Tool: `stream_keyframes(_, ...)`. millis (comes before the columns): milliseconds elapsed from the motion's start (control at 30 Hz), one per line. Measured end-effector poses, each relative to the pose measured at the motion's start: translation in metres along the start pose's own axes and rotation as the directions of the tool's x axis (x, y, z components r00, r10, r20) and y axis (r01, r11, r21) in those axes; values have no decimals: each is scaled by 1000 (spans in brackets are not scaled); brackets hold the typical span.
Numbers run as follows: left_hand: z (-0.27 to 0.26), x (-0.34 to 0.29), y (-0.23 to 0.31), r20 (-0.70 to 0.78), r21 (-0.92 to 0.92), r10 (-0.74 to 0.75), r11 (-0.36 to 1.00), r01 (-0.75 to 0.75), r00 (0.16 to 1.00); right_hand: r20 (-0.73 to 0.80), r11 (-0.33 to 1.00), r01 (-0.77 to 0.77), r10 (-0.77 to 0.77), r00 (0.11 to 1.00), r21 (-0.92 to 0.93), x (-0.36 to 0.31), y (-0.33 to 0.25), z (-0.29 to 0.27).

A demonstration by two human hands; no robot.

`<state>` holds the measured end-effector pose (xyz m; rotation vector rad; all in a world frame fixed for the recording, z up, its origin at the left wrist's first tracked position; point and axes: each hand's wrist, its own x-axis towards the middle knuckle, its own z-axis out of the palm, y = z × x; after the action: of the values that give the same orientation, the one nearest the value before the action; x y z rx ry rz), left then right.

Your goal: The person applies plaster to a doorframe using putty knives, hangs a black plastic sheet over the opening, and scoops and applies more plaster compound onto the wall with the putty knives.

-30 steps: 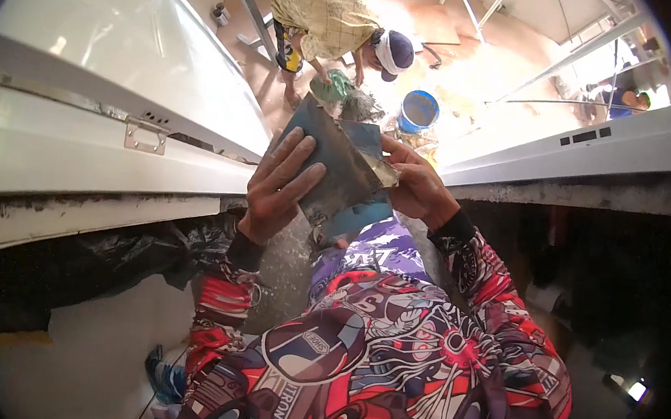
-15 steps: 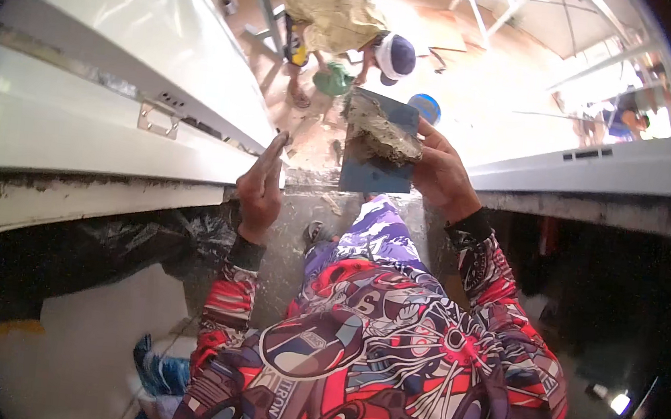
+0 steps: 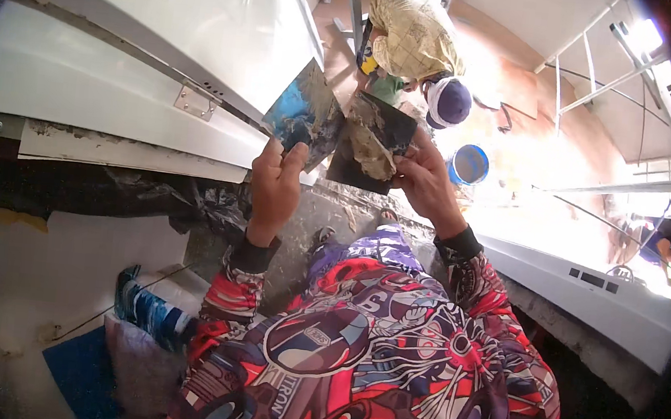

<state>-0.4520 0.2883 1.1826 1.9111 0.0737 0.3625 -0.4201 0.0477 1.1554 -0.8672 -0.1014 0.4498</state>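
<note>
So on your far left there was a long white panel with a metal hinge (image 3: 103,110). Your left hand (image 3: 275,191) was curled around the near edge of a thin blue rectangular sheet smeared with grey paste (image 3: 290,107), which tilted up just beyond your fingers. Right next to that, between your hands, was a thin dark rectangular sheet with a thick grey lump (image 3: 372,147), long axis running near to far, far end leaning right. Couldn't tell if the two sheets actually touched. Your right hand (image 3: 432,182) was the nearer one to it, pinching its right edge. Farther right sat a round blue bucket (image 3: 469,166).
</note>
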Motion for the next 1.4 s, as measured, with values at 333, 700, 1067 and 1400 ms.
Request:
stream_keyframes(333,15,-25,-11,417,211,229,917,-338,880,-8,995,44,-44,999,91,13,-13,-14)
stream_keyframes(700,2,5,-15,151,-657,-322,674,338,935,16,996,16,-17,1000,83,7,-22,-53)
stream_keyframes(1067,-4,12,-25,40,-629,-247,747,216,968,7,983,-104,104,995,151,1,-10,-39)
stream_keyframes(1400,23,-25,12,171,393,66,910,-129,983,-84,998,8,-3,996,56,5,5,-27)
